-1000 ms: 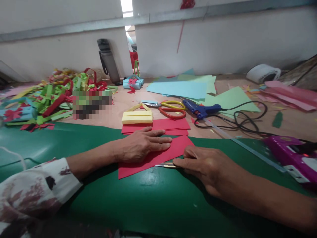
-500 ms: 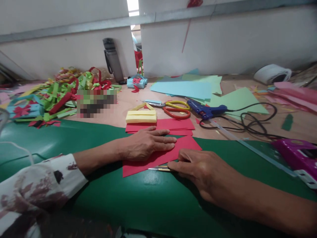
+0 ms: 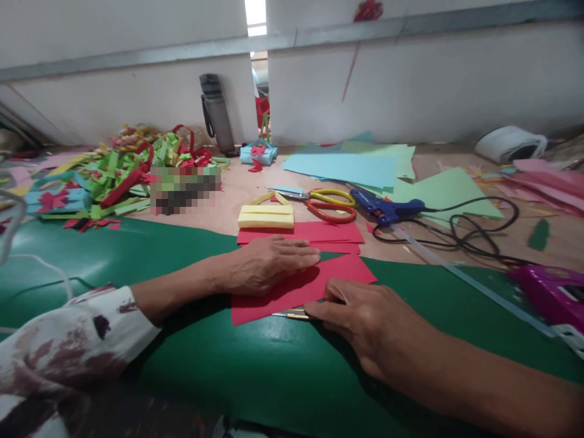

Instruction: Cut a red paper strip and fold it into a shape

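The left hand point(image 3: 267, 264) lies flat on a red sheet point(image 3: 301, 287), fingers straight and nearly together. The sheet runs beneath it on the green mat point(image 3: 274, 371), showing from its 2 o'clock round to 7 o'clock. The right hand point(image 3: 356, 316) pinches a slim tool point(image 3: 295, 314), whose metal end points to 9 o'clock along the sheet's near edge; from this hand the sheet lies at 10 o'clock.

A red stack point(image 3: 319, 232) sits just past the left hand at 1 o'clock, with a yellow bag point(image 3: 266, 217) on its far edge. Scissors point(image 3: 331, 212) are at 2 o'clock on the surface point(image 3: 237, 185). A glue gun point(image 3: 387, 210) rests at the right hand's 1 o'clock, and a purple case point(image 3: 550, 289) at 3. A paper pile point(image 3: 123, 176) is at the left hand's 10 o'clock, partly under a pixelated patch where any writing is unreadable. A bottle point(image 3: 219, 121) stands at 11, its markings too indistinct to read.
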Motion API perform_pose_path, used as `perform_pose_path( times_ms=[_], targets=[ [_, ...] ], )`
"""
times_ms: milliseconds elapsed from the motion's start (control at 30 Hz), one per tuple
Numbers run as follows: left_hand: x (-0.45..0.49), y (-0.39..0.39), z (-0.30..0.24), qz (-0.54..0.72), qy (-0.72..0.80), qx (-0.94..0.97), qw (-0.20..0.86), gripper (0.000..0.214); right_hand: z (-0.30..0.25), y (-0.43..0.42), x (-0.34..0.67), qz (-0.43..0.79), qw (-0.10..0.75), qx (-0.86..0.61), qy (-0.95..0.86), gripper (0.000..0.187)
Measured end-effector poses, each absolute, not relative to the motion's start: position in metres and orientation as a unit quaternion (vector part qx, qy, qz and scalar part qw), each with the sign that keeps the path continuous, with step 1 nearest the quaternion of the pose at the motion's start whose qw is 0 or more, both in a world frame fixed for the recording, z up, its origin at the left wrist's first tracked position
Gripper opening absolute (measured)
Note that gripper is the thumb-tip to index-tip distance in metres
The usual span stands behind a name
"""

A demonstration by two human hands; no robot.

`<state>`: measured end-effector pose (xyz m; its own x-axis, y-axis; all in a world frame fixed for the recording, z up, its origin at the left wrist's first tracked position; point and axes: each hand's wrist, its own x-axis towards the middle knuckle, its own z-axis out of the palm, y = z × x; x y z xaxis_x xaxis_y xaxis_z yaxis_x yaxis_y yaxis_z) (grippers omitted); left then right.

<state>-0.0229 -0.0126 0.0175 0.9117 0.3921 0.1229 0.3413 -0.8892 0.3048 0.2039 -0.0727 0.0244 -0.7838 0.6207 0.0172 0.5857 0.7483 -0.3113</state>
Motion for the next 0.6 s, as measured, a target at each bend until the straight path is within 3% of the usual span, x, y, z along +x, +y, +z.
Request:
perform_pose_path(
  times_ms=[600],
  targets=[
    [-0.04, -0.031, 0.021, -0.008, 0.222, 0.97, 0.1, 0.05, 0.024, -0.081, 0.206, 0.146, 0.026, -0.325, -0.934, 0.043]
  ],
)
